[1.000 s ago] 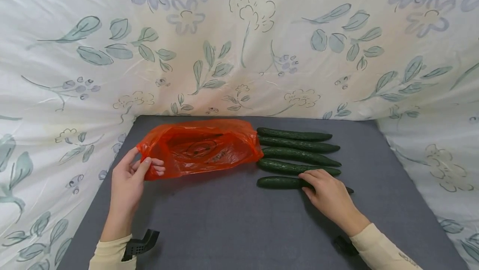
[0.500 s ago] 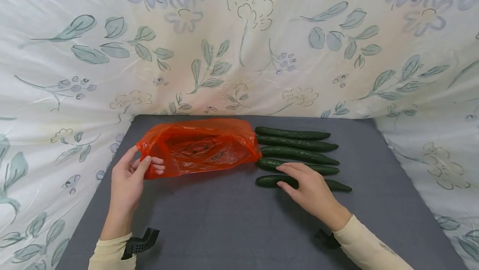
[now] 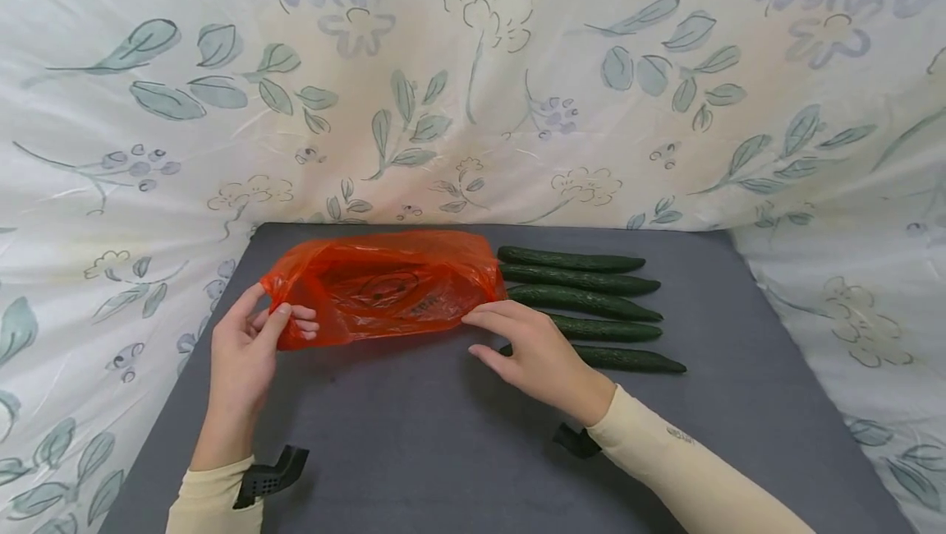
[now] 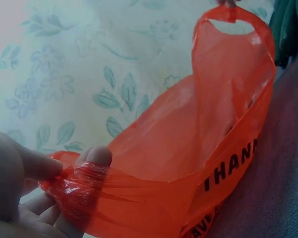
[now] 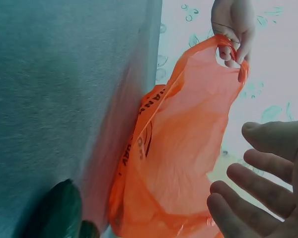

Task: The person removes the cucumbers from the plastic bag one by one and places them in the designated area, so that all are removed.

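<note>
A red plastic bag [image 3: 399, 271] lies on its side with its mouth facing the near side and dark printing on it. My left hand [image 3: 247, 345] pinches one handle between thumb and fingers, bunching the film, as the left wrist view shows. My right hand [image 3: 535, 353] is at the bag's right end. In the right wrist view its fingers [image 5: 260, 188] are spread and extended near the bag's edge, holding nothing; whether a fingertip touches the film I cannot tell. Several dark green cucumbers [image 3: 576, 260] lie in a row right of the bag, partly hidden by the right hand.
The grey table top [image 3: 399, 452] runs under everything. A floral curtain [image 3: 458, 90] hangs behind the table and along both sides. Black straps [image 3: 269, 481] are on the wrists below the light sleeves.
My right hand has moved left, from over the nearest cucumber to the right end of the bag. The left hand keeps its pinch on the handle. The cucumbers stay where they were.
</note>
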`<state>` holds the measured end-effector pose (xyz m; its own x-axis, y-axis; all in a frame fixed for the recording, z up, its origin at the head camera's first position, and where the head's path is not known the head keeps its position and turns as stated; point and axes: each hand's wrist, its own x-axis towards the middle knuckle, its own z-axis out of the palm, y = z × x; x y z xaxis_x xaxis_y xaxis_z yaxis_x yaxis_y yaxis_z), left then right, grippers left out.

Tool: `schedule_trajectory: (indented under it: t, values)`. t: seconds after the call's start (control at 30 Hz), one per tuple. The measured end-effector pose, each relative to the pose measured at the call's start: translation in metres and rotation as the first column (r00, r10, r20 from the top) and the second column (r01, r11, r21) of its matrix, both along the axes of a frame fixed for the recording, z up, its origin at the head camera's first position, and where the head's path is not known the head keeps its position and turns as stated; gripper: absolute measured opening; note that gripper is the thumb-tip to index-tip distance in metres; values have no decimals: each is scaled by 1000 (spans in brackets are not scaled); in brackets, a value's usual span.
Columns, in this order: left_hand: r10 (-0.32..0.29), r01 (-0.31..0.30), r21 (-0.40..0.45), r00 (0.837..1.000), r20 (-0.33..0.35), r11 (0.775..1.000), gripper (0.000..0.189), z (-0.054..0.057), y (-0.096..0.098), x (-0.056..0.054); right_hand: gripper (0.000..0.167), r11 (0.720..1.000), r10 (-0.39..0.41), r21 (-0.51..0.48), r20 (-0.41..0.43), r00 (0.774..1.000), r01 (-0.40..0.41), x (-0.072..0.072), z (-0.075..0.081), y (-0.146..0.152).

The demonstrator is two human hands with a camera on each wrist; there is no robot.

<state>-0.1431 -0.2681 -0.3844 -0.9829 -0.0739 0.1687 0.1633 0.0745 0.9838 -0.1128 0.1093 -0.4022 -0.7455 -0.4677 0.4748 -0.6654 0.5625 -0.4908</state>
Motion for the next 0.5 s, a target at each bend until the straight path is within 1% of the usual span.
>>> schedule_trajectory:
  t: [0.23,0.37,0.5]
  values:
    - [-5,5,-23,1000,2,1000,43,1,-3,1,37,996,80,37,9,997,-81,-17,7,-28]
    - [-2,2,-20,1000,-4,1000,43,1,-4,2,36,991,105,74,57,993,-109,-29,11,-44]
    - [-15,15,-8,1000,-11,1000,43,0,-6,3,33,984,116,122,115,987,-130,-42,10,-61]
